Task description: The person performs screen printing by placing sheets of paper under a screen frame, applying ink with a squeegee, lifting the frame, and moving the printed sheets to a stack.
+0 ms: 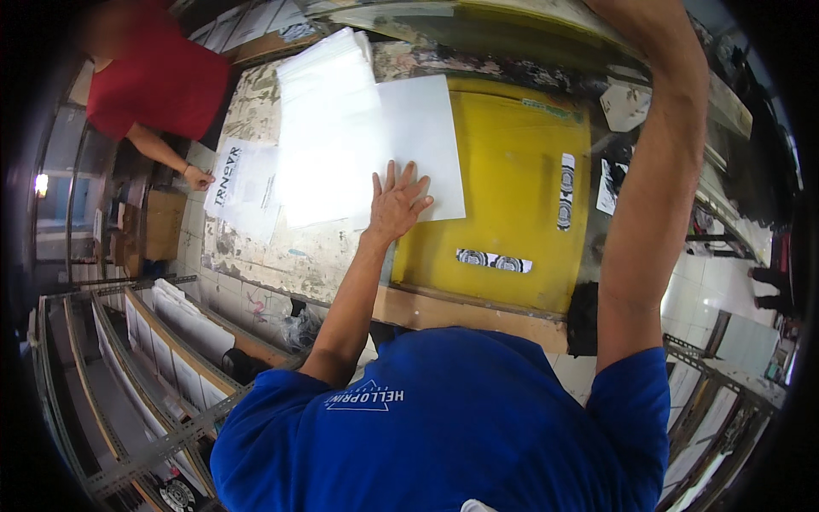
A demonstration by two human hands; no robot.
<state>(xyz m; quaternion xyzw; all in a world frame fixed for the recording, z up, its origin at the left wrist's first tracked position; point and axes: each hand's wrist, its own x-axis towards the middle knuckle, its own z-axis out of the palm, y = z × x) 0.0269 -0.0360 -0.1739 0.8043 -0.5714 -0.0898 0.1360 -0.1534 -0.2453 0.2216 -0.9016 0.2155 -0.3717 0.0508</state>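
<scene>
My left hand lies flat with its fingers spread on the lower right part of a plain white sheet. That sheet reaches over the left part of a yellow board and sits beside a bright stack of white sheets. My right arm reaches far up along the right side. Only part of my right hand shows at the top edge, its fingers cut off, near a long raised frame. Two strips with black round patterns, one upright and one level, lie on the yellow board.
At the left, a co-worker in a red shirt touches a printed sheet on the paint-stained table. Shelf racks with boards and papers stand at the lower left, and another rack at the lower right.
</scene>
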